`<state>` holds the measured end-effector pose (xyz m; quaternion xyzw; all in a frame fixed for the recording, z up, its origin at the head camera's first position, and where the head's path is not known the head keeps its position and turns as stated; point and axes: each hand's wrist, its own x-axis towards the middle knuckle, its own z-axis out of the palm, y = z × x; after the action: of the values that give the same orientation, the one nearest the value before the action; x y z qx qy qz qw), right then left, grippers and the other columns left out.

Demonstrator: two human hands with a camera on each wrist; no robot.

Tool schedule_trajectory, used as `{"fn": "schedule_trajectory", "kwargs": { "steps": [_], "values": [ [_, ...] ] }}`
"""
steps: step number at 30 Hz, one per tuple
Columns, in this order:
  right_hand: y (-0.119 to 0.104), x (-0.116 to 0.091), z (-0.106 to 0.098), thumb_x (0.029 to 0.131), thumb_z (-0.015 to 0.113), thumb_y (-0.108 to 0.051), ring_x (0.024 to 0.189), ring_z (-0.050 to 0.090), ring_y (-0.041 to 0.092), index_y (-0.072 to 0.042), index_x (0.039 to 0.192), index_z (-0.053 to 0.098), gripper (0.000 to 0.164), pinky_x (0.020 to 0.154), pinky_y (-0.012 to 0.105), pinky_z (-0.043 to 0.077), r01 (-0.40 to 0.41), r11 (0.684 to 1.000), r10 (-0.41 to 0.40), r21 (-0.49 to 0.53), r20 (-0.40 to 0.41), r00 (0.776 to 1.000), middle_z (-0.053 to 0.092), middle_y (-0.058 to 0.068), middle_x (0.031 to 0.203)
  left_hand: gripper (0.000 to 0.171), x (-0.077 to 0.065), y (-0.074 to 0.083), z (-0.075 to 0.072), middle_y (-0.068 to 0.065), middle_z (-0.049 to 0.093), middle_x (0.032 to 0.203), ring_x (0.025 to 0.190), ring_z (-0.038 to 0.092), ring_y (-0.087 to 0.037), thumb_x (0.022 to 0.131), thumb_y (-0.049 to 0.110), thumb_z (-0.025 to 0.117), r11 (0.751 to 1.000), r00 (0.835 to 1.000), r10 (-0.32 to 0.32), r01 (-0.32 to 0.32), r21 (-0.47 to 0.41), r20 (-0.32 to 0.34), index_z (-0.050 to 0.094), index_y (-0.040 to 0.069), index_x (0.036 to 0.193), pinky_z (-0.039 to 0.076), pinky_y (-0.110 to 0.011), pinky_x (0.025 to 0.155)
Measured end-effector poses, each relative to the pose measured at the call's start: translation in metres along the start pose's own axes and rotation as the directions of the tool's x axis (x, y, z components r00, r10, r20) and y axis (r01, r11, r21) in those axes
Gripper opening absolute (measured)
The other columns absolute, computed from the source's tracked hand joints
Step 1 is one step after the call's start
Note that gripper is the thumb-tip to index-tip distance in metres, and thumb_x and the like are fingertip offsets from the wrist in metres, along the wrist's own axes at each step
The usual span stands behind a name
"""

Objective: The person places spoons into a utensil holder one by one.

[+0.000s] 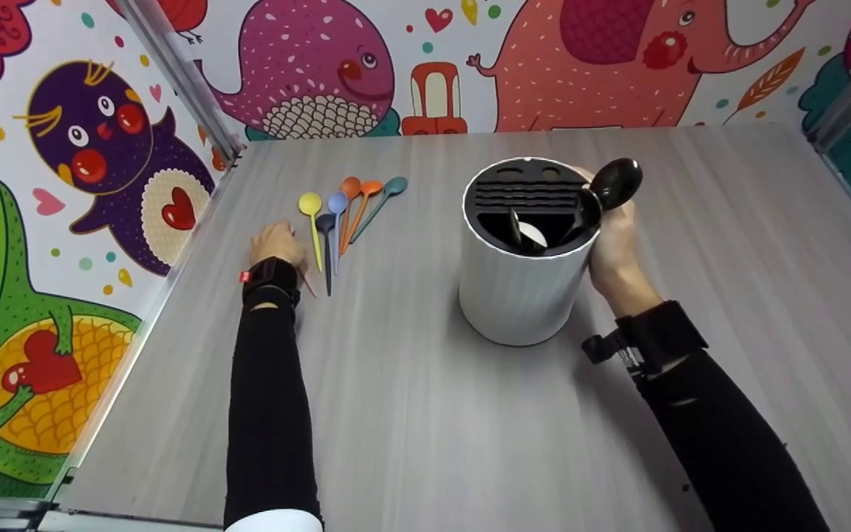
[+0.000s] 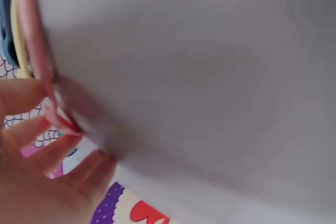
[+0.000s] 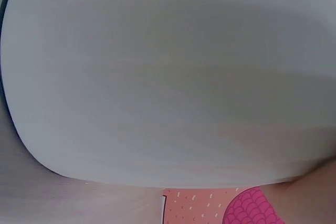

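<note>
In the head view my left hand (image 1: 275, 245) is low over the table at the left, beside a fan of small coloured spoons. A pink spoon (image 2: 35, 40) crosses the left wrist view, its bowl end pinched between my thumb and fingers. My right hand (image 1: 612, 244) holds the right side of a white cylindrical utensil holder (image 1: 514, 295), its fingers mostly hidden behind. The holder stands upright with a black slotted top (image 1: 525, 194). A large black spoon (image 1: 617, 183) leans out over its right rim, and a shiny utensil (image 1: 532, 236) shows in the front compartment.
Right of my left hand lie a yellow spoon (image 1: 310, 203), a dark blue spoon (image 1: 326, 222), a periwinkle spoon (image 1: 337, 203), two orange spoons (image 1: 370, 188) and a teal spoon (image 1: 394, 186). Cartoon-printed walls (image 1: 425, 66) edge the grey table (image 1: 396, 414) behind and at left.
</note>
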<state>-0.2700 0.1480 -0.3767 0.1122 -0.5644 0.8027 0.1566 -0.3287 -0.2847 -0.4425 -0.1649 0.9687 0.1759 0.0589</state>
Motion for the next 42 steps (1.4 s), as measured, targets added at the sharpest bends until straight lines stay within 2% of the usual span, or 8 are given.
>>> {"fn": "schedule_trajectory", "kwargs": {
  "steps": [9, 18, 21, 24, 28, 30, 36, 42],
  "values": [
    [0.002, 0.001, -0.003, 0.097, 0.044, -0.019, 0.094, 0.064, 0.017, 0.014, 0.115, 0.058, 0.04, 0.089, 0.03, 0.049, 0.024, 0.999, -0.024, 0.033, -0.007, 1.0, 0.071, 0.007, 0.1, 0.039, -0.011, 0.012, -0.003, -0.027, 0.053, 0.125, 0.118, 0.047, -0.045, 0.084, 0.006, 0.055, 0.995, 1.0, 0.007, -0.009, 0.095, 0.021, 0.053, -0.003, 0.123, 0.039, -0.054, 0.101],
    [0.006, -0.001, -0.001, 0.099, 0.04, -0.024, 0.095, 0.065, 0.018, 0.012, 0.114, 0.06, 0.044, 0.09, 0.031, 0.049, 0.009, 1.0, -0.009, 0.019, 0.004, 1.0, 0.072, 0.007, 0.1, 0.037, -0.014, 0.013, 0.0, -0.024, 0.059, 0.12, 0.102, 0.055, -0.034, 0.084, 0.019, 0.045, 0.999, 0.989, -0.032, 0.033, -0.007, 0.145, 0.059, -0.006, 0.108, 0.046, -0.043, 0.093],
    [0.006, -0.001, 0.0, 0.1, 0.039, -0.023, 0.096, 0.065, 0.018, 0.013, 0.115, 0.059, 0.044, 0.09, 0.031, 0.049, 0.015, 1.0, -0.015, 0.004, 0.012, 1.0, 0.072, 0.007, 0.101, 0.036, -0.012, 0.014, 0.002, -0.018, 0.059, 0.107, 0.09, 0.052, -0.028, 0.085, 0.03, 0.042, 0.997, 0.99, -0.057, 0.065, -0.052, 0.129, 0.06, 0.0, 0.093, 0.045, -0.035, 0.079],
    [0.006, -0.001, 0.0, 0.1, 0.039, -0.023, 0.096, 0.065, 0.018, 0.013, 0.116, 0.059, 0.045, 0.09, 0.031, 0.049, 0.014, 1.0, -0.014, -0.003, 0.006, 1.0, 0.072, 0.006, 0.1, 0.033, -0.012, 0.017, 0.003, -0.012, 0.057, 0.094, 0.082, 0.051, -0.025, 0.085, 0.038, 0.044, 0.985, 0.993, -0.107, 0.112, -0.13, 0.041, 0.056, 0.007, 0.083, 0.04, -0.031, 0.069],
    [0.005, -0.001, 0.0, 0.1, 0.04, -0.025, 0.095, 0.065, 0.019, 0.013, 0.115, 0.059, 0.045, 0.089, 0.031, 0.049, 0.008, 1.0, -0.008, 0.002, -0.007, 1.0, 0.072, 0.005, 0.099, 0.022, -0.017, 0.027, -0.003, -0.004, 0.05, 0.078, 0.073, 0.048, -0.022, 0.083, 0.033, 0.05, 0.951, 0.98, -0.173, 0.139, -0.277, -0.099, 0.048, 0.014, 0.071, 0.036, -0.033, 0.06],
    [0.005, -0.001, 0.0, 0.1, 0.04, -0.026, 0.095, 0.066, 0.019, 0.013, 0.115, 0.06, 0.045, 0.088, 0.031, 0.05, 0.01, 1.0, -0.01, 0.005, -0.003, 1.0, 0.072, 0.006, 0.099, 0.021, -0.019, 0.034, -0.007, 0.0, 0.043, 0.068, 0.064, 0.042, -0.019, 0.081, 0.025, 0.049, 0.933, 0.975, -0.163, 0.102, -0.345, -0.153, 0.042, 0.015, 0.064, 0.031, -0.031, 0.055],
    [0.003, -0.001, 0.001, 0.099, 0.041, -0.021, 0.09, 0.065, 0.017, 0.012, 0.112, 0.06, 0.04, 0.086, 0.03, 0.05, 0.005, 0.999, -0.005, 0.049, -0.011, 1.0, 0.071, 0.006, 0.096, 0.038, -0.036, 0.064, -0.016, 0.007, 0.021, 0.05, 0.047, 0.019, -0.011, 0.084, 0.016, 0.05, 0.829, 0.968, -0.005, -0.136, -0.543, -0.25, 0.028, 0.016, 0.052, 0.017, -0.025, 0.049],
    [0.003, -0.001, 0.001, 0.099, 0.04, -0.02, 0.091, 0.064, 0.016, 0.01, 0.111, 0.061, 0.039, 0.087, 0.03, 0.049, 0.013, 0.999, -0.012, 0.036, -0.031, 0.999, 0.071, 0.005, 0.095, 0.045, -0.062, 0.093, -0.022, 0.005, 0.016, 0.053, 0.048, 0.012, -0.012, 0.088, 0.016, 0.052, 0.711, 0.965, 0.122, -0.249, -0.658, -0.233, 0.024, 0.015, 0.053, 0.015, -0.026, 0.051]
  ]
}}
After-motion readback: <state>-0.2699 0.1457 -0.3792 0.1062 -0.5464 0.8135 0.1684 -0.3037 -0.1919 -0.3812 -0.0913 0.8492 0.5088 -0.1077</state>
